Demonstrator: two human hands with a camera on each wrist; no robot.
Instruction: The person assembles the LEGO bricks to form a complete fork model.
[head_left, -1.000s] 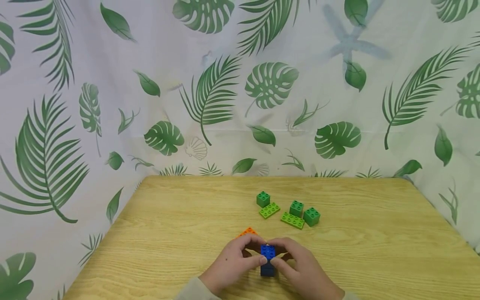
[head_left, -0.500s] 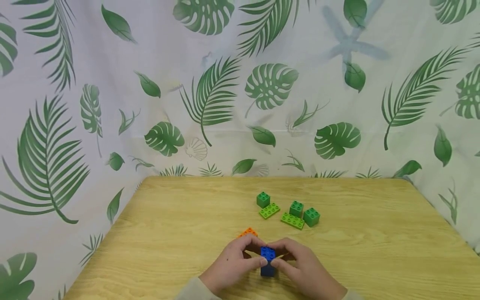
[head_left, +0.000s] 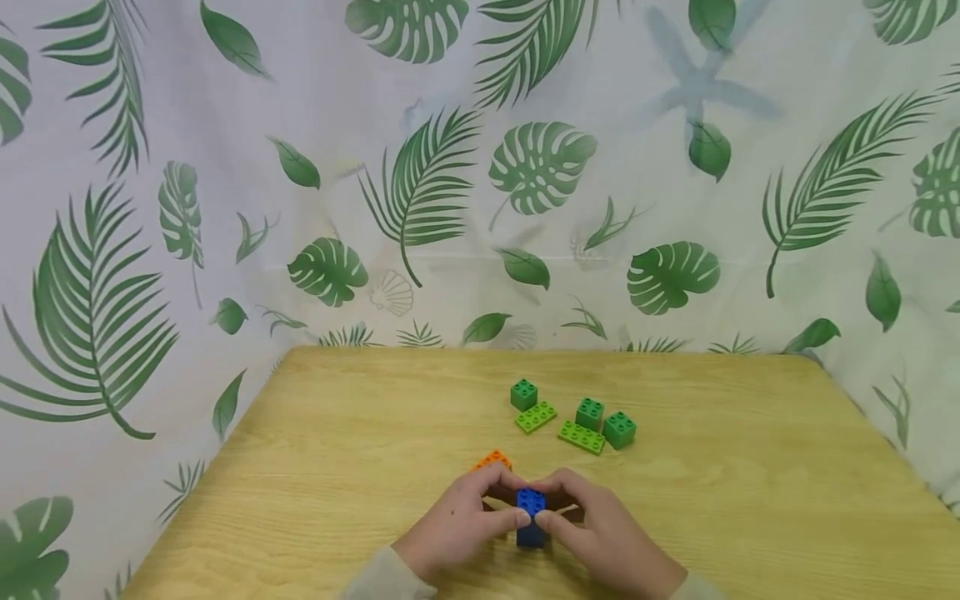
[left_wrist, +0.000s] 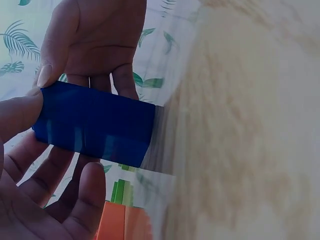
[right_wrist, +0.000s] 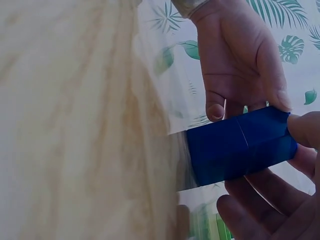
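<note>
Two blue toy building bricks (head_left: pixel 530 533), stacked one on the other, stand upright on the table near its front. A thin seam crosses the side of the blue stack (right_wrist: pixel 240 145) in the right wrist view. From the left, my left hand (head_left: pixel 459 525) pinches the upper brick, its thumb on the near face and its fingers reaching round the far side. My right hand (head_left: pixel 603 525) grips the same brick from the right in a mirrored way, thumb tips close together. Just beyond my left fingers lies an orange studded brick (head_left: pixel 492 458), partly hidden by that hand.
Farther back on the wooden table (head_left: pixel 360 433) are dark green square bricks, one at the left (head_left: pixel 523 394) and two to the right, including a rightmost green brick (head_left: pixel 619 430). Light green flat plates (head_left: pixel 536 417) lie beside them. A leaf-print cloth (head_left: pixel 450 275) hangs behind.
The upper blue brick has sunk slightly onto the lower one, and the gap line seen between them in the head view has closed. Both hands keep their grip; the head view shifts a little.
</note>
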